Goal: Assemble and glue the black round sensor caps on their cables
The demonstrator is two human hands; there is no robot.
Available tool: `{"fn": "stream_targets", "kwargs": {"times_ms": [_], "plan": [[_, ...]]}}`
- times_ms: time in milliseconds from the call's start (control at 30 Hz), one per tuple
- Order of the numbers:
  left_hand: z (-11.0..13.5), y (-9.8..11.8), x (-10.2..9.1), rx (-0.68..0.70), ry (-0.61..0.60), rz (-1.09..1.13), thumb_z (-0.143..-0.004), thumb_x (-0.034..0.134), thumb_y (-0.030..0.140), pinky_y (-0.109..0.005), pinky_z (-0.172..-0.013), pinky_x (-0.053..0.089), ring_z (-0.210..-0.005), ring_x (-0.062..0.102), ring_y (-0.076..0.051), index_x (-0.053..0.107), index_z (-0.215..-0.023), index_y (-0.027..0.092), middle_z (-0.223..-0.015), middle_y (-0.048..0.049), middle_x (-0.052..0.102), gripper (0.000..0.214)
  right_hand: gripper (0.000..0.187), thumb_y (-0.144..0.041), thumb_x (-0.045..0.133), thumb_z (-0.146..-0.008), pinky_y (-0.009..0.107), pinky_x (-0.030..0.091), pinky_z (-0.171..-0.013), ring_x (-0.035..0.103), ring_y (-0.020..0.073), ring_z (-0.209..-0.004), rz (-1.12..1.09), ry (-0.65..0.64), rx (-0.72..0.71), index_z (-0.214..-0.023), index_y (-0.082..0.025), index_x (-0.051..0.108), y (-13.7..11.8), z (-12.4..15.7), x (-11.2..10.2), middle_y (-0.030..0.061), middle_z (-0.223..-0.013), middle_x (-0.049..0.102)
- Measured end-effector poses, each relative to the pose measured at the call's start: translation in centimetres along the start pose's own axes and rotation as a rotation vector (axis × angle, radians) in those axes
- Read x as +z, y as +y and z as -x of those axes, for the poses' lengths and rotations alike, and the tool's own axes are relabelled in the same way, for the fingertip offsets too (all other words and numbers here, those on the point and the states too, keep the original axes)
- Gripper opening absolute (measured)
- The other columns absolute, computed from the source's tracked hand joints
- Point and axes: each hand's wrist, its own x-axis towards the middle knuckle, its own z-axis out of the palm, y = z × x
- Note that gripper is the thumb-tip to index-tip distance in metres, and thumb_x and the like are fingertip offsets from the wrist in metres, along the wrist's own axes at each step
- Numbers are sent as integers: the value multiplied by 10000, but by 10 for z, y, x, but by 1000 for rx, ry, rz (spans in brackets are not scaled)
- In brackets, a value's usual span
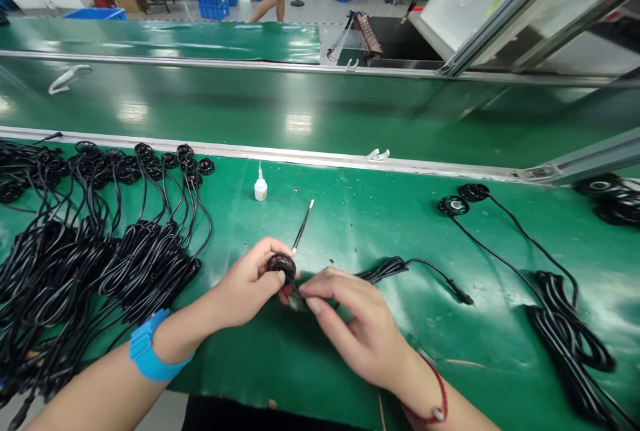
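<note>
My left hand [247, 284] pinches a small round black disc part [281, 263] just above the green work mat [350, 231]. My right hand [355, 327] is closed on the thin black cable [400, 265] right below the disc. That cable runs right across the mat to a coiled bundle and a plug end [463, 297]. A slim stick with a white tip [303, 225] lies just behind the disc. A small white glue bottle [261, 187] stands further back. A blue band sits on my left wrist, a red cord on my right.
A big heap of black cables with disc ends [100, 231] covers the left of the mat. Two more discs with cables [463, 199] lie at the right, others at the far right edge [607, 194]. A green conveyor belt [300, 111] runs behind. A person stands far back.
</note>
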Motion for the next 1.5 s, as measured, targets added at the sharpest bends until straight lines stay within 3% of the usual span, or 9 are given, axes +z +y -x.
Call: {"fn": "stream_targets", "kwargs": {"times_ms": [100, 167, 267, 500, 633, 800, 1000, 1233, 1500], "plan": [[-2, -5, -2, 3, 14, 18, -826, 500, 169, -284, -633, 495, -649, 608, -118, 448, -987, 170, -841, -3, 586, 169, 97, -246, 528, -932, 278, 516, -694, 666, 166, -773, -82, 167, 269, -942, -205, 615, 7, -11, -5, 29, -835, 695], [-3, -7, -2, 11, 20, 18, -823, 493, 165, -288, -629, 494, -634, 606, -120, 453, -983, 167, -815, -2, 589, 164, 122, -300, 537, -926, 282, 532, -714, 668, 171, -812, -101, 178, 394, -959, -192, 586, 13, -27, -8, 42, -876, 689], [-3, -9, -2, 24, 21, 15, -812, 495, 164, -286, -615, 493, -608, 598, -119, 453, -973, 170, -764, 11, 585, 166, 146, -230, 541, -884, 324, 521, -810, 637, 181, -919, 24, 65, 393, -1015, -169, 557, 29, -63, -3, 78, -1006, 657], [-9, -10, -4, 41, 45, 16, -737, 504, 163, -273, -569, 490, -567, 589, -116, 453, -929, 174, -768, 10, 584, 198, 394, -151, 717, -700, 499, 342, -1020, 478, 307, -1130, 178, 56, 348, -1054, -156, 543, 65, -139, 44, 137, -1146, 571], [-13, -13, -7, 54, 48, 12, -728, 496, 183, -272, -557, 476, -536, 582, -117, 459, -924, 176, -740, 11, 590, 200, 222, -143, 671, -711, 517, 357, -981, 519, 304, -1038, 145, 42, 372, -879, -182, 529, 71, -150, 51, 106, -995, 605], [-9, -13, -4, 57, 33, 22, -732, 502, 196, -274, -557, 474, -533, 587, -123, 459, -929, 180, -722, 14, 596, 202, 168, -211, 552, -795, 358, 491, -825, 622, 204, -898, -81, -87, 362, -960, -194, 525, 54, -128, 21, 59, -970, 649], [-10, -14, -3, 52, 37, 24, -733, 523, 213, -271, -554, 481, -533, 584, -123, 463, -931, 178, -671, 32, 586, 211, 368, -281, 526, -806, 303, 494, -700, 601, 166, -774, -291, -195, 360, -1168, -214, 505, 21, -71, -21, 30, -926, 653], [-12, -14, -7, 51, 64, 26, -740, 544, 226, -271, -557, 491, -551, 603, -123, 479, -915, 168, -723, 13, 609, 196, 243, -361, 613, -813, 217, 367, -488, 476, 108, -515, -408, 120, 533, -954, -221, 472, 21, -25, -39, -35, -660, 605], [-8, -15, -6, 73, 73, 51, -788, 558, 219, -282, -588, 513, -606, 617, -127, 492, -952, 162, -815, -13, 614, 186, 383, -495, 779, -713, 190, 290, -395, 393, 86, -428, -701, 422, 494, -883, -199, 606, 32, -11, -39, -54, -526, 512]]}}
